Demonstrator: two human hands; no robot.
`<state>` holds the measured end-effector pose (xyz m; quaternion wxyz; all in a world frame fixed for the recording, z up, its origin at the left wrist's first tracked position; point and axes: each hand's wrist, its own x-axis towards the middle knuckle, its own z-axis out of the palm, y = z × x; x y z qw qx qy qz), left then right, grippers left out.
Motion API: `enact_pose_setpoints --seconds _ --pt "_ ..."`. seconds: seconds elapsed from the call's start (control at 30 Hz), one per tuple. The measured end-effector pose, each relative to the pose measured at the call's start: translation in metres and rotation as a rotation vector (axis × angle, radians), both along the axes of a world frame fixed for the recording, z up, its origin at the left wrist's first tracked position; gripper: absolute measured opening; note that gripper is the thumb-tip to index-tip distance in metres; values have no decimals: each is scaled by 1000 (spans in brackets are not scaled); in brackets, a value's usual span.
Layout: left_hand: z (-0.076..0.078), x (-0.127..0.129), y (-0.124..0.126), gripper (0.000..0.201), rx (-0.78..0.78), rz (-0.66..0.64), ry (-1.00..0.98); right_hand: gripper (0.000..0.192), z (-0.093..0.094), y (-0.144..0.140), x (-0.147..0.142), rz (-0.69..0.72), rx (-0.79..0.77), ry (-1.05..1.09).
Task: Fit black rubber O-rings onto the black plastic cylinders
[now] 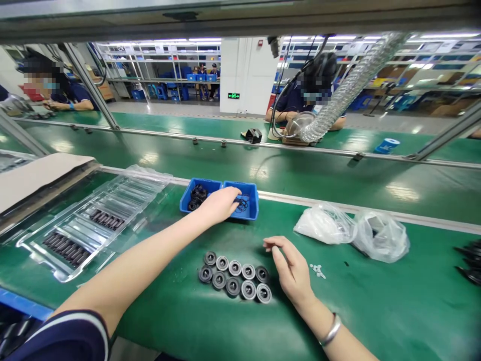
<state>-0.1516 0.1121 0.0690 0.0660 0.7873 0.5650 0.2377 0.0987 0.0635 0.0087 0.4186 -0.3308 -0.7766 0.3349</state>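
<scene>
My left hand reaches into the right one of two joined blue bins. Its fingers are bent together at the thin black rings lying there; the fingertips are partly hidden. My right hand is open and holds nothing, with loosely curved fingers beside the round parts. Those round grey and black parts, with dark ring-shaped tops, stand in two rows on the green table. The left bin holds a heap of thicker black rings.
Small white pieces lie right of my right hand. Behind them are two plastic bags, one filled with white pieces. A clear tray with dark cylinders is at left. Across the metal rail, co-workers sit near a flexible duct.
</scene>
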Motion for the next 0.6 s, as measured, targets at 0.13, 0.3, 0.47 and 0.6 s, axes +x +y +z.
enact_pose_setpoints --seconds 0.13,0.3,0.47,0.6 --pt "-10 10 51 21 -129 -12 170 18 0 1 -1 29 -18 -6" --pt "-16 20 73 26 -230 -11 352 19 1 2 -2 58 -17 -9" --pt "-6 29 79 28 -346 14 519 20 -1 4 -3 68 42 31" --pt "11 40 79 28 -452 -1 623 22 -4 4 -3 72 53 49"
